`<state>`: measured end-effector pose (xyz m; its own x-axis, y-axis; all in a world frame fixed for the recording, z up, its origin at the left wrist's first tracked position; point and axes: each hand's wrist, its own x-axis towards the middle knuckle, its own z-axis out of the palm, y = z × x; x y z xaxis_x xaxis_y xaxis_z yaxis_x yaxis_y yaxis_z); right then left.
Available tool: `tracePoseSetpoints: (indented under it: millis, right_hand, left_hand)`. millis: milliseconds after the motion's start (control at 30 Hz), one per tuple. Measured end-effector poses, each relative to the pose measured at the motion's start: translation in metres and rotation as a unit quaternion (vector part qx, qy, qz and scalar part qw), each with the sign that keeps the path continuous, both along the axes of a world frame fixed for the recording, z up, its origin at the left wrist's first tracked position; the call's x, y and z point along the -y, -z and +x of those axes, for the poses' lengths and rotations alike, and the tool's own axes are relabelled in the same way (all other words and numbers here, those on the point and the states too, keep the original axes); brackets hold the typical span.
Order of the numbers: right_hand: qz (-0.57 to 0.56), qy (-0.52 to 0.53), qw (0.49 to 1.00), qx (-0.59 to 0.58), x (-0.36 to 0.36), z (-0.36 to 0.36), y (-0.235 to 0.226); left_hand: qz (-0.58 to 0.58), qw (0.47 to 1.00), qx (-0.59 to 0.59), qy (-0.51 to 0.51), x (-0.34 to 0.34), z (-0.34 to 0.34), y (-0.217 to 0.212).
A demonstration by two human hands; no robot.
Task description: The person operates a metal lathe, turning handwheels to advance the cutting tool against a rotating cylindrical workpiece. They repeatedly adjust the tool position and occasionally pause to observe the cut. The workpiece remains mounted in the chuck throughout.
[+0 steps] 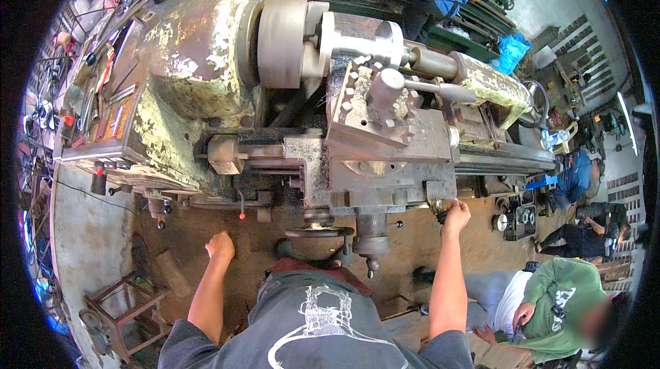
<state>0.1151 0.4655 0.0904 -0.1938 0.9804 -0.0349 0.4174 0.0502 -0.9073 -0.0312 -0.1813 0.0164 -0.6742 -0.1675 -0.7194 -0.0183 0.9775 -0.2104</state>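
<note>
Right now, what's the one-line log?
left hand: nothing visible held; right hand: by carriage; shiny part: between chuck and tailstock

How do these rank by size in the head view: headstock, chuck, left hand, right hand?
Largest to smallest, as pictured:
1. Headstock
2. Chuck
3. Left hand and right hand, unranked: they look about alike, and pose and fisheye bending make any difference unsure.

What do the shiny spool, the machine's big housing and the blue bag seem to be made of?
Shiny spool: bare metal, perhaps steel, with a smooth finish; it gives bright highlights.
Big housing: probably cast metal under pale paint; the coat looks patchy and worn, with brown areas.
Blue bag: likely thin plastic; it looks crumpled and slightly glossy.
</note>
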Motion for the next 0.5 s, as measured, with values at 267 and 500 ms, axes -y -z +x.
tracePoseSetpoints:
  millis: [267,500]
  right_hand:
    - [0.059,-0.024,0.996,0.060,-0.012,0.008,0.021]
    - [0.090,-0.052,0.992,0.069,-0.014,0.009,0.026]
  left_hand:
    - [0.105,0.994,-0.020,-0.006,-0.029,0.018,-0.033]
    - [0.380,0.916,-0.067,0.106,-0.067,0.028,-0.012]
